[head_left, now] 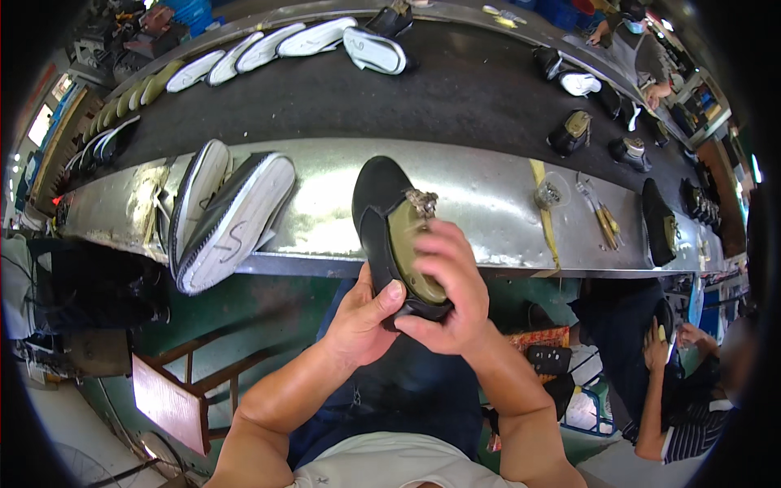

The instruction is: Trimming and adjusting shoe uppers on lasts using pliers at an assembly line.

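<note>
A black shoe (376, 189) is held toe-up in front of me, over the bench's near edge. An olive-green shoe last (402, 236) fills its opening, and a crumpled greyish-brown bit (422, 203) sits at the last's upper end. My left hand (364, 319) grips the shoe's left side near the heel, thumb on the upper. Curled round the heel from the right is my right hand (455, 285); its thumb presses at the back, and its fingers, blurred by motion, lie over the last. The sole faces away, hidden from me.
On the metal ledge (325, 175) lean two white-soled shoes (236, 220) at left; a clear cup (553, 190), yellow-handled tools (606, 224) and another black shoe (657, 221) lie right. Beyond runs a dark belt (455, 89) with white-soled shoes (317, 37). Other people work at right.
</note>
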A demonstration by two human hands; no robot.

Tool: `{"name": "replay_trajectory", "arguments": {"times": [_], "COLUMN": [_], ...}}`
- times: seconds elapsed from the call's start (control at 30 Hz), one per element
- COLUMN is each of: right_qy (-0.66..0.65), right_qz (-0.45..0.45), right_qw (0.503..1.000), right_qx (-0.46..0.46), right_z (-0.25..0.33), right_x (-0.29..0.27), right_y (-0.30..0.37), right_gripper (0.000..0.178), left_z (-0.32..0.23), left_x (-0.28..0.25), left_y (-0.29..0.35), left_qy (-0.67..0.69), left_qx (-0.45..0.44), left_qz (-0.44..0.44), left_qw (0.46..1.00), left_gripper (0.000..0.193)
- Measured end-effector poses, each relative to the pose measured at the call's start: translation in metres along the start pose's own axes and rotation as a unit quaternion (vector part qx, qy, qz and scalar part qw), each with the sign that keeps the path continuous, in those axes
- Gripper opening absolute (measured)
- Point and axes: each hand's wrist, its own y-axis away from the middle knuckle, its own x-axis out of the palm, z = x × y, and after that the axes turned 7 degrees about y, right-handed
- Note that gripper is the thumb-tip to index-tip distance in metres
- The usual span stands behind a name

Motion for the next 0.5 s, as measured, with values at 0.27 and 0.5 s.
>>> {"name": "replay_trajectory", "arguments": {"times": [0.27, 0.5], "right_qy": [-0.573, -0.004], "right_qz": [-0.137, -0.202], "right_qw": [0.684, 0.915], "right_qx": [0.429, 0.35], "right_z": [-0.034, -0.196], "right_x": [-0.065, -0.162], "right_y": [0.007, -0.098], "right_gripper": [0.06, 0.062], "left_z": [-0.106, -0.244], "left_x": [0.014, -0.079], "left_y": [0.007, -0.074], "left_qy": [-0.746, -0.917], "left_qx": [0.132, 0.143], "left_qz": [0.007, -0.197], "left_qw": [0.652, 0.315], "left_gripper": [0.052, 0.086]}}
